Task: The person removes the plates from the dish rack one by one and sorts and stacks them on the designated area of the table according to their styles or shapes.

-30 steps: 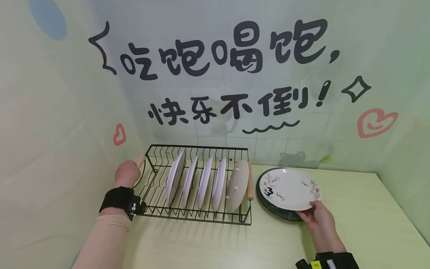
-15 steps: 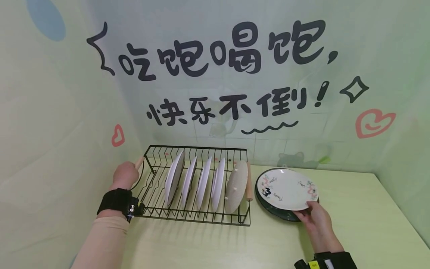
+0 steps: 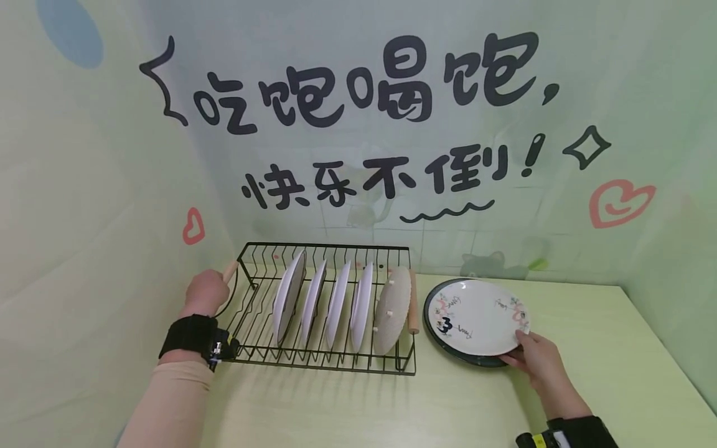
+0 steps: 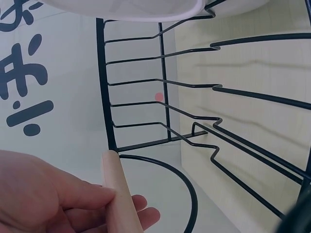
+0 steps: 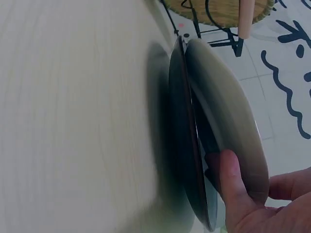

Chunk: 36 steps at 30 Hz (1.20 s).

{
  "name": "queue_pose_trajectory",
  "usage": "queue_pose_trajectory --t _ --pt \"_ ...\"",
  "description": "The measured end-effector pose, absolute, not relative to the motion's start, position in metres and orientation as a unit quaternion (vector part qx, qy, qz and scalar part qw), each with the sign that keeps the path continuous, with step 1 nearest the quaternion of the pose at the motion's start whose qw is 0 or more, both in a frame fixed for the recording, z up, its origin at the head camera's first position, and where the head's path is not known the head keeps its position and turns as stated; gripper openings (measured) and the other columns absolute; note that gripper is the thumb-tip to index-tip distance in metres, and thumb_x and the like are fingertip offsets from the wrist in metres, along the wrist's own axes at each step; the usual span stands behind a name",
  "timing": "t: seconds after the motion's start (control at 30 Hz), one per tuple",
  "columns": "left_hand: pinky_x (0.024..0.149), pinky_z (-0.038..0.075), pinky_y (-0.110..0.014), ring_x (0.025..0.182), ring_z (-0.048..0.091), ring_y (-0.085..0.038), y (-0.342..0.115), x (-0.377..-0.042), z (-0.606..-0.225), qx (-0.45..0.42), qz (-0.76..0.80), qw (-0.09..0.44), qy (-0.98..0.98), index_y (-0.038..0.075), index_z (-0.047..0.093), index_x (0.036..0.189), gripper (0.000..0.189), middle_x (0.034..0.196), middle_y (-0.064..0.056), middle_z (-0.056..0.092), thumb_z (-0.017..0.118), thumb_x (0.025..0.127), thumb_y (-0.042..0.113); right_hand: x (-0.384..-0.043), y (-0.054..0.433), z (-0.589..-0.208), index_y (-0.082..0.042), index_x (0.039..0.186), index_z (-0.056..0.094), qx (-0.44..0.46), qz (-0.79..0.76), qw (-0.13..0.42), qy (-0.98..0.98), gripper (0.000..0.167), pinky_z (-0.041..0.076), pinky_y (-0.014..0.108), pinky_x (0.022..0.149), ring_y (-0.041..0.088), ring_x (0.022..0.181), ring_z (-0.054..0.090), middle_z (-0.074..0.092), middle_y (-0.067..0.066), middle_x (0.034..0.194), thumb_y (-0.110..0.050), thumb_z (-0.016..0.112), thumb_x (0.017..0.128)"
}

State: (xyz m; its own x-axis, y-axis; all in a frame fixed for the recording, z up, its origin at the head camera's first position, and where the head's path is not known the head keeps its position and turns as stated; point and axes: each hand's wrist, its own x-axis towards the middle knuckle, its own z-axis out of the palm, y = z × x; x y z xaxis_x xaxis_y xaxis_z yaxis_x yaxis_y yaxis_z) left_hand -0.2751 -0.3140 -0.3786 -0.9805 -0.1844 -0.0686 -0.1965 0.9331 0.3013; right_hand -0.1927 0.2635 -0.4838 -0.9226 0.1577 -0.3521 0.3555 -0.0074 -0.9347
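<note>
My left hand (image 3: pixel 206 292) holds the wooden handle (image 4: pixel 119 194) at the left end of a black wire dish rack (image 3: pixel 313 366), thumb on one side and fingers round the other. To the rack's right, my right hand (image 3: pixel 540 361) pinches the near right rim of a white plate (image 3: pixel 476 317) with a floral pattern. Beneath that plate lies a dark green plate (image 3: pixel 465 357), mostly hidden. In the right wrist view a gap shows between the white plate (image 5: pixel 238 107) and the dark plate (image 5: pixel 182 107), widest on the hand's side.
Several white plates (image 3: pixel 288 305) stand upright in the rack's slots. A round beige woven piece (image 3: pixel 392 311) leans at the rack's right end beside another wooden handle (image 3: pixel 413 305). A printed backdrop (image 3: pixel 336 37) rises behind the pale tabletop (image 3: pixel 605 348).
The head view has drifted slightly. My right forearm has swung a little to the right, and the white plate now covers more of the dark plate's near side. My left hand keeps its hold.
</note>
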Motion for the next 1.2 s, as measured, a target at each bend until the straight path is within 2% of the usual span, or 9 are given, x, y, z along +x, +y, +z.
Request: queue_pose_trajectory --t 0.13,0.3,0.4,0.5,0.67,0.8,1.03,1.2 --pt "0.056 0.041 -0.035 0.076 0.058 -0.037 -0.317 -0.276 -0.377 -0.092 0.151 0.019 0.984 -0.017 0.059 0.102 0.026 0.095 -0.033 0.060 0.047 0.087 0.001 -0.195 0.269 -0.480 0.020 0.137 0.026 0.169 -0.630 0.075 0.755 0.057 0.057 0.025 0.066 0.007 0.065 0.066 0.065 0.002 0.076 -0.025 0.033 0.102" --pt "0.057 0.040 -0.034 0.073 0.055 -0.033 -0.318 -0.278 -0.379 -0.102 0.159 0.021 0.982 -0.017 0.058 0.105 0.027 0.094 -0.031 0.061 0.048 0.088 0.001 -0.197 0.277 -0.481 0.020 0.118 0.044 0.144 -0.566 0.081 0.808 0.048 0.057 0.027 0.061 0.012 0.061 0.067 0.068 0.004 0.067 -0.024 0.038 0.101" --pt "0.057 0.040 -0.034 0.071 0.053 -0.031 -0.318 -0.278 -0.381 -0.111 0.167 0.018 0.980 -0.016 0.058 0.105 0.027 0.092 -0.030 0.060 0.049 0.088 0.002 -0.199 0.282 -0.484 0.015 0.102 0.053 0.141 -0.519 0.082 0.839 0.041 0.056 0.027 0.057 0.012 0.057 0.064 0.066 0.002 0.064 -0.025 0.042 0.099" --pt "0.057 0.041 -0.035 0.071 0.053 -0.032 -0.317 -0.278 -0.381 -0.114 0.171 0.015 0.979 -0.016 0.058 0.105 0.027 0.092 -0.030 0.060 0.050 0.088 0.002 -0.200 0.288 -0.486 0.008 0.087 0.057 0.128 -0.473 0.076 0.868 0.039 0.053 0.029 0.052 0.013 0.052 0.059 0.060 0.001 0.059 -0.027 0.043 0.097" --pt "0.056 0.042 -0.035 0.073 0.057 -0.034 -0.315 -0.276 -0.381 -0.102 0.172 0.015 0.980 -0.017 0.059 0.104 0.027 0.094 -0.032 0.061 0.049 0.087 0.001 -0.202 0.295 -0.487 -0.003 0.068 0.052 0.097 -0.382 0.074 0.916 0.041 0.040 0.029 0.046 0.014 0.046 0.047 0.049 0.001 0.053 -0.029 0.040 0.097" --pt "0.055 0.040 -0.034 0.071 0.056 -0.033 -0.314 -0.276 -0.381 -0.097 0.170 0.016 0.981 -0.018 0.059 0.101 0.026 0.092 -0.032 0.061 0.048 0.087 0.001 -0.202 0.297 -0.488 -0.005 0.064 0.051 0.087 -0.346 0.070 0.932 0.041 0.037 0.029 0.045 0.014 0.045 0.044 0.047 0.000 0.051 -0.029 0.040 0.096" --pt "0.056 0.041 -0.034 0.073 0.056 -0.033 -0.315 -0.279 -0.383 -0.103 0.165 0.025 0.981 -0.017 0.059 0.105 0.027 0.094 -0.031 0.061 0.049 0.087 0.001 -0.206 0.301 -0.487 -0.005 0.064 0.052 0.072 -0.278 0.050 0.957 0.040 0.033 0.030 0.053 0.021 0.059 0.045 0.051 0.006 0.062 -0.028 0.040 0.095" --pt "0.056 0.041 -0.034 0.073 0.055 -0.033 -0.317 -0.280 -0.383 -0.104 0.164 0.028 0.981 -0.017 0.059 0.106 0.028 0.094 -0.031 0.061 0.049 0.087 0.001 -0.210 0.301 -0.487 -0.005 0.065 0.053 0.078 -0.271 0.061 0.957 0.039 0.032 0.030 0.054 0.022 0.061 0.044 0.047 0.006 0.063 -0.028 0.041 0.094"
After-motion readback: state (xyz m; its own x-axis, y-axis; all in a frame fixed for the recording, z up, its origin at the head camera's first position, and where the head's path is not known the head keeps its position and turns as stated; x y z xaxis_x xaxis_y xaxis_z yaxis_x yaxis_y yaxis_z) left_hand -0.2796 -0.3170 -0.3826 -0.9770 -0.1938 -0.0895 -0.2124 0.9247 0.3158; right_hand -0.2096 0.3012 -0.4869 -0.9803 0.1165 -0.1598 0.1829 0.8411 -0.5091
